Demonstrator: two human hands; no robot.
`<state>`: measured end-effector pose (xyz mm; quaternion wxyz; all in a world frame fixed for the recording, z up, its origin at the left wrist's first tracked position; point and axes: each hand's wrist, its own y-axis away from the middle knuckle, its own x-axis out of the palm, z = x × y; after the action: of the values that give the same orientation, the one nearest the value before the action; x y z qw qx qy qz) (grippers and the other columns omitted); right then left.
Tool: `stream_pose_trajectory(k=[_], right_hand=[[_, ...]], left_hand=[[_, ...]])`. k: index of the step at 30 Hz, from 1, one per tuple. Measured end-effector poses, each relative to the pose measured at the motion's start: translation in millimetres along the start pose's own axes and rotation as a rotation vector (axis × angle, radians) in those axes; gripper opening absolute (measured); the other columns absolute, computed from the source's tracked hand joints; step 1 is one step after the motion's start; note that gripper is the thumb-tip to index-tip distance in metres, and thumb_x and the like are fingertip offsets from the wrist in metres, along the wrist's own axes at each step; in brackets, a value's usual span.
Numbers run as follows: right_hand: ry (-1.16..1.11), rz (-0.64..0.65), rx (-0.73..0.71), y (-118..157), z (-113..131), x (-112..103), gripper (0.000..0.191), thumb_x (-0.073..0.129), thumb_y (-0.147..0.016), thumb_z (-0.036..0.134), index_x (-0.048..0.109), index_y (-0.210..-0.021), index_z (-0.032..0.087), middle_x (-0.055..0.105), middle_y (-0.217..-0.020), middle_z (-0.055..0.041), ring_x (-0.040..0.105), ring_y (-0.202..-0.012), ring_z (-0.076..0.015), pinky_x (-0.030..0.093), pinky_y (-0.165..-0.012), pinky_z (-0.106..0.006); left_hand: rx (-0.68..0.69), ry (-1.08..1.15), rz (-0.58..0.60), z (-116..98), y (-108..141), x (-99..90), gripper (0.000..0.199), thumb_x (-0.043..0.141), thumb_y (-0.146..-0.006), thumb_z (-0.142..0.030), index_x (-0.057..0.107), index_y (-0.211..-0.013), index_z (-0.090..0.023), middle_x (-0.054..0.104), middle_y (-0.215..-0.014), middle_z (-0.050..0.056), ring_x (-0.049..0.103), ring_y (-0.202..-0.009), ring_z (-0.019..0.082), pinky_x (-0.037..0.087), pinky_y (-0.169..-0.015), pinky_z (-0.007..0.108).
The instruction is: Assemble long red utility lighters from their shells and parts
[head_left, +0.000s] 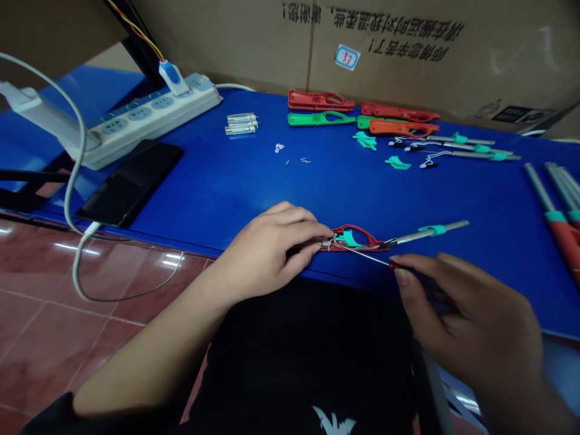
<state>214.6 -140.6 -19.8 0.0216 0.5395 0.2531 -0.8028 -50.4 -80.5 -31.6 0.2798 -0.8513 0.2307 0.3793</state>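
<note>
Left hand (267,254): fingers drawn together, pinching the near end of a red plastic lighter shell (362,237), which lies at the bench edge between my two hands. Right hand (466,320): curled around a slim screwdriver (362,254), its grip mostly hidden in the fingers, the steel shaft reaching across the shell to the left fingertips. A steel nozzle tube (426,236) with a teal collar (431,230) juts out to the right, and a teal trigger piece (348,238) sits inside the shell.

My read: fine fitting work at the shell's tip end. The next move calls for a steady pinch and careful aim of the shaft.

Ahead of the hands, the blue bench top (272,193) carries spare lighter shells (319,101) and more teal-collared tubes (453,145). Off past the left hand sit a black smartphone (129,181) and a white power strip (145,118) — a cardboard carton (362,48) stands behind, red floor tiles (45,362) below.
</note>
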Motion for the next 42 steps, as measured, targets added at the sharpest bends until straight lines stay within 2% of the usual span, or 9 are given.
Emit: stream_pose_trajectory(k=[8,18,24,29,36,42], right_hand=[[-0.013,-0.004,0.065,2.8,-1.0,0.5,0.014,0.06,-0.094,0.028,0.069,-0.103,0.024,0.061,-0.068,0.002,0.055,-0.052,-0.0125,0.037,-0.05,-0.029],[-0.016,-0.013,0.075,2.3,-2.7,2.5,0.014,0.059,-0.094,0.027,0.069,-0.102,0.022,0.057,-0.064,0.0035,0.052,-0.049,-0.0103,0.036,-0.049,-0.028],[-0.003,-0.032,0.077,8.0,1.3,1.3,0.014,0.058,-0.095,0.027,0.069,-0.103,0.023,0.066,-0.076,-0.0005,0.06,-0.061,-0.0143,0.037,-0.052,-0.03],[-0.039,-0.036,0.132,5.3,5.8,-5.2,0.015,0.057,-0.095,0.031,0.07,-0.101,0.025,0.063,-0.069,0.0012,0.057,-0.053,-0.0139,0.038,-0.05,-0.03],[0.025,-0.056,0.014,-1.1,4.9,0.8,0.015,0.058,-0.095,0.027,0.069,-0.105,0.023,0.066,-0.075,-0.001,0.063,-0.063,-0.0158,0.043,-0.057,-0.03],[0.054,-0.022,0.04,0.4,6.1,-0.5,0.016,0.058,-0.096,0.026,0.069,-0.106,0.021,0.063,-0.074,-0.0013,0.061,-0.064,-0.0157,0.043,-0.059,-0.03]], left_hand=[[0.003,-0.014,0.013,2.2,1.0,1.6,0.03,0.053,-0.098,-0.02,0.068,-0.123,-0.023,0.068,-0.111,0.006,0.059,-0.097,0.019,0.047,-0.088,0.034],[-0.004,-0.012,0.018,2.5,1.5,0.9,0.031,0.055,-0.097,-0.019,0.069,-0.125,-0.023,0.067,-0.112,0.005,0.058,-0.098,0.019,0.048,-0.088,0.034],[-0.006,-0.021,0.022,1.6,1.3,1.0,0.031,0.055,-0.097,-0.02,0.069,-0.125,-0.023,0.067,-0.111,0.006,0.058,-0.098,0.019,0.048,-0.088,0.034],[-0.008,-0.017,0.021,0.4,1.1,0.2,0.031,0.055,-0.097,-0.019,0.069,-0.124,-0.022,0.067,-0.111,0.006,0.058,-0.098,0.019,0.047,-0.088,0.033],[-0.008,-0.01,0.02,0.8,0.4,1.2,0.031,0.055,-0.097,-0.019,0.069,-0.124,-0.022,0.067,-0.111,0.005,0.057,-0.097,0.018,0.047,-0.088,0.033],[-0.003,-0.013,0.015,1.8,0.9,1.3,0.03,0.056,-0.097,-0.019,0.07,-0.124,-0.021,0.067,-0.111,0.006,0.058,-0.097,0.018,0.047,-0.088,0.034]])
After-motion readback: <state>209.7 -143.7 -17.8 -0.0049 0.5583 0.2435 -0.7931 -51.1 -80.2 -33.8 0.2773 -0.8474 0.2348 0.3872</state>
